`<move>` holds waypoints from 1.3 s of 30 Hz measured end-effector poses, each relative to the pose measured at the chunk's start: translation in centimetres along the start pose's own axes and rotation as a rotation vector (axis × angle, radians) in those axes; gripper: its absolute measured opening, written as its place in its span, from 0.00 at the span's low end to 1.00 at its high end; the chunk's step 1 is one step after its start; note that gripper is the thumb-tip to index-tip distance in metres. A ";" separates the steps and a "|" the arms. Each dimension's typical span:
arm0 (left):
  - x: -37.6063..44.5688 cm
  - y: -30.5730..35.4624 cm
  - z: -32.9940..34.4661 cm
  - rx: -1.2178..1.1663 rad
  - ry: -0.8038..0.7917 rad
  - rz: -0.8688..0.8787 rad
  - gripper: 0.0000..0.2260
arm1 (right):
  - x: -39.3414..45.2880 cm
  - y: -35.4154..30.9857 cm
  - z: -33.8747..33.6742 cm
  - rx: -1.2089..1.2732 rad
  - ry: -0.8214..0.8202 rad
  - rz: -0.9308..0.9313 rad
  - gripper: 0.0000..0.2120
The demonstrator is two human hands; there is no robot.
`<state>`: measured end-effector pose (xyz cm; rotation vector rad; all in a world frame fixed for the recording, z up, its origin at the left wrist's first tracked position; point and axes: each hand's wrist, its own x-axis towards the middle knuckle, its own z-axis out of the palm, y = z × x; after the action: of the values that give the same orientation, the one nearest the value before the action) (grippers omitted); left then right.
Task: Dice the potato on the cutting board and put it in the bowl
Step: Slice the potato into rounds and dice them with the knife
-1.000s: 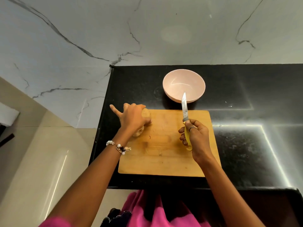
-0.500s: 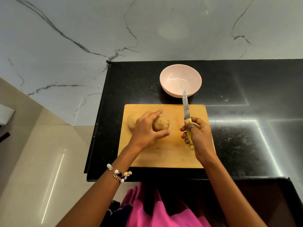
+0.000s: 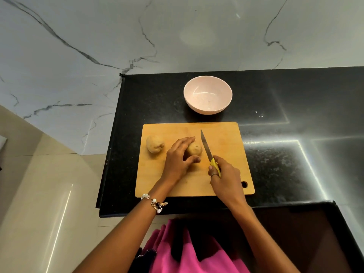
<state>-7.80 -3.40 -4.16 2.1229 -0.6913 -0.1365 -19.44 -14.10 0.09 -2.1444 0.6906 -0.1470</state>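
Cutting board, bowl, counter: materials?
Cutting board: looks like wood or bamboo, matte tan, faint grain, hanging hole at one corner. Bowl: pale pink, smooth semi-gloss, plastic or ceramic, cannot tell which. Counter: polished black speckled stone, likely granite, mirrors strip lights.

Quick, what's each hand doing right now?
Left hand: holding the potato on the cutting board.
Right hand: holding the knife by its yellow handle.

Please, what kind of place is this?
Most likely a home kitchen: a black stone counter under a marble-look wall, with a wooden cutting board, potatoes, a knife and a pink bowl.
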 end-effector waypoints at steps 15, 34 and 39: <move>0.3 -0.6 -0.7 -0.002 -0.036 0.087 0.22 | -2.4 -1.1 1.0 -0.247 0.048 -0.198 0.22; 2.1 -0.6 -0.2 -0.019 -0.022 0.108 0.22 | -0.5 -0.7 0.9 -0.430 0.017 -0.195 0.25; 1.9 -0.6 -0.1 -0.041 -0.011 0.096 0.22 | 0.0 -1.1 1.8 -0.524 0.033 -0.226 0.26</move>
<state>-5.88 -4.03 -4.23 2.0469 -0.7886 -0.1098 -18.34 -12.28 -0.21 -2.7284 0.5427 -0.1320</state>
